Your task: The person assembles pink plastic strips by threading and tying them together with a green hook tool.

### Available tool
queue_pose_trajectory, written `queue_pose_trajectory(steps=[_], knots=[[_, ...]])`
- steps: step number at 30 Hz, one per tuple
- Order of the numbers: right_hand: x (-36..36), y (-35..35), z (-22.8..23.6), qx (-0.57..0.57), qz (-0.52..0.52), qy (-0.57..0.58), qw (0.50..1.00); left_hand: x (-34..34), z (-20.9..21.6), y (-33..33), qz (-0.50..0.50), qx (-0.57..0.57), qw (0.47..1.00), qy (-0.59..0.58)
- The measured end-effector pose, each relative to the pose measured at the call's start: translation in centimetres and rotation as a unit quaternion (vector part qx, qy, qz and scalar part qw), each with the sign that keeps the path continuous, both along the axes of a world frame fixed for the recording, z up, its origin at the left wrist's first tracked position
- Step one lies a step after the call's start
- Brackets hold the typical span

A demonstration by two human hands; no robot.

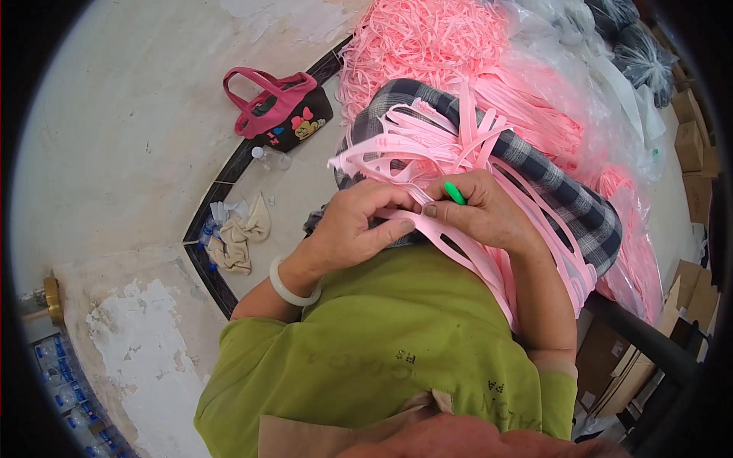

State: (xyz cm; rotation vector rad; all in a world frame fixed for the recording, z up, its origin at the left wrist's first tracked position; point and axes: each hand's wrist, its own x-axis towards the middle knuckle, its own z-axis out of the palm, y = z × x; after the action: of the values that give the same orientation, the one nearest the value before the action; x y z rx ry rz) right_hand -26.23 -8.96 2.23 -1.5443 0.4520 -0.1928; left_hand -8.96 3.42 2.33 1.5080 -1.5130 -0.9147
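A bundle of long pink strips point(397, 153) lies across my lap over a dark plaid cloth point(565, 202), with some strips hanging down on the right. My left hand point(360, 223), below a pale bangle point(289, 284), pinches part of the strips between thumb and fingers. Close beside it, my right hand point(489, 217) is closed around a small bright green tool point(455, 193), whose working end is hidden. The right thumb and fingers also press at the strips near my left fingertips.
Beyond my lap rises a heap of loose pink strips point(427, 53), next to clear plastic bags point(561, 46). A pink-and-black handbag point(294, 114), a small bottle point(259, 153) and a beige cloth point(240, 237) lie by the left wall. Cardboard boxes point(607, 359) stand at right.
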Motion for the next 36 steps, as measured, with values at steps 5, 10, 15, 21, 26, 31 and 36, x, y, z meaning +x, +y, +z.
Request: queue_pose_trajectory(steps=[5, 10, 15, 21, 26, 31, 36], knots=[[-0.5, -0.6, -0.8, -0.082, -0.028, 0.004, 0.996, -0.2, -0.9, 0.0, -0.033, 0.083, 0.996, 0.027], [-1.9, -1.3, 1.1, 0.021, -0.223, -0.135, 0.965, -0.8, -0.9, 0.0, -0.011, 0.124, 0.973, 0.195], [-3.0, 0.7, 1.9, 0.088, -0.175, -0.229, 0.953, -1.4, -0.9, -0.4, -0.008, 0.149, 0.957, 0.249], [-3.3, 0.7, 0.8, -0.069, -0.166, -0.186, 0.966, -1.6, -0.7, -0.8, -0.002, 0.156, 0.950, 0.270], [-3.5, 1.0, 0.7, -0.142, -0.075, -0.136, 0.978, -1.9, -0.4, -0.7, 0.025, 0.166, 0.947, 0.273], [-3.5, 1.1, 0.5, -0.150, -0.122, -0.138, 0.971, -1.9, -0.2, -0.5, 0.038, 0.173, 0.941, 0.287], [-3.2, 1.3, 0.6, -0.171, -0.128, -0.137, 0.967, -1.9, -0.4, -0.4, 0.038, 0.167, 0.947, 0.274]])
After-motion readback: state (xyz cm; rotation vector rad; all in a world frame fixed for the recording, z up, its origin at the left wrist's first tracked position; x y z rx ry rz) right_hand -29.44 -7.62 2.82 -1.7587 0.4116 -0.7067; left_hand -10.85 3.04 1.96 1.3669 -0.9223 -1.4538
